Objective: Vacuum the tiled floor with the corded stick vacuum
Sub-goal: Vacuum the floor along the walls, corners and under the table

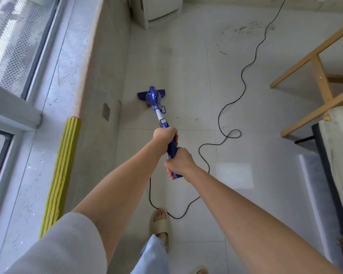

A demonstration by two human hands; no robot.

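Pale glossy tiled floor (196,80): dust streaks at one o'clock remain unswept, so work seems unfinished. Blue corded stick vacuum (153,99), head at centre by the wall. Left hand (165,137) and right hand (179,162): fingers wrapped round its handle.

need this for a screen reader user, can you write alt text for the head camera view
Seen from above, a person's left hand and right hand grip a blue stick vacuum, its head on the white tiled floor beside a window ledge. Its black cord snakes away across the tiles, looping near a sandalled foot.
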